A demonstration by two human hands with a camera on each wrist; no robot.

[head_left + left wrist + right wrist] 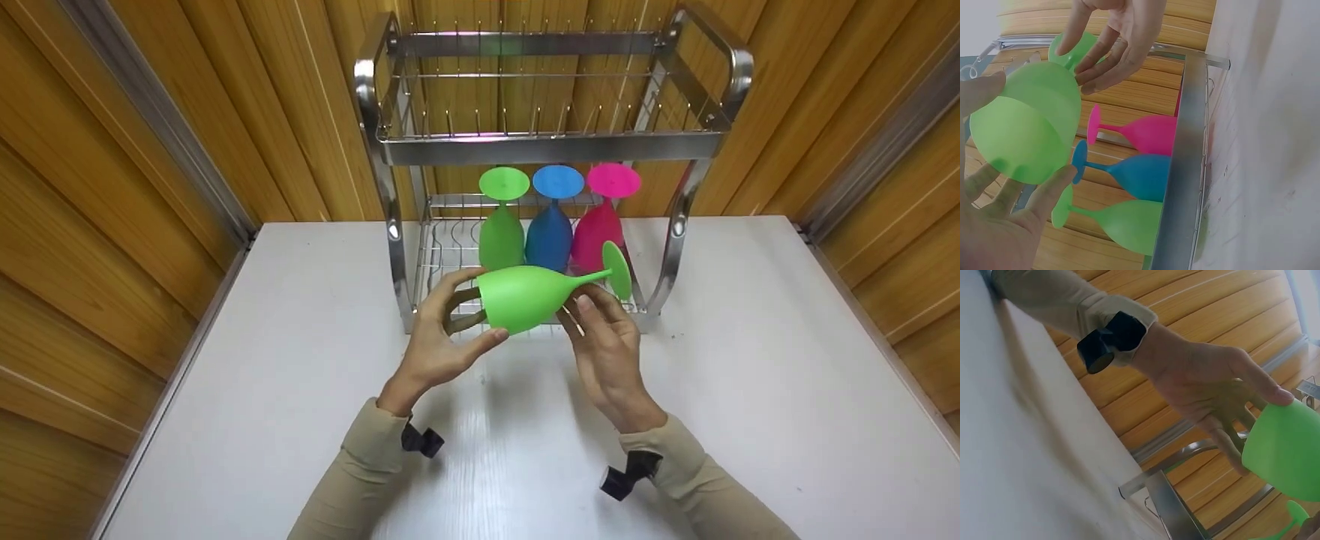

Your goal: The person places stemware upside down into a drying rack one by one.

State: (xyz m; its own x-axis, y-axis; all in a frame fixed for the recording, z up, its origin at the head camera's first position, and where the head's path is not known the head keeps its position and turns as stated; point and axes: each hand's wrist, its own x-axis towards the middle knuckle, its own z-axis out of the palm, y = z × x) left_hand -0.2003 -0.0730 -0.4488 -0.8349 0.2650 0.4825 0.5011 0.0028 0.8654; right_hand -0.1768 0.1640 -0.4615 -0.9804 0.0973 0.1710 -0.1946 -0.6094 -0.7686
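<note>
A green plastic goblet (525,298) lies sideways in the air in front of the rack, its mouth to the left. My left hand (439,334) grips it by the rim, thumb in front and fingers at the far side. Close by the stem, my right hand (611,356) has its fingertips at the underside of the bowl and stem; its thumb is not pressed on the goblet. Behind it, a second green goblet (501,238), a blue goblet (549,238) and a pink goblet (598,234) stand upside down on the rack's lower shelf, feet up.
The two-tier metal dish rack (551,152) stands on a white table (300,375) against wood-panelled walls (285,112). Upright wire prongs line its upper tier. Its curved side posts flank the goblets.
</note>
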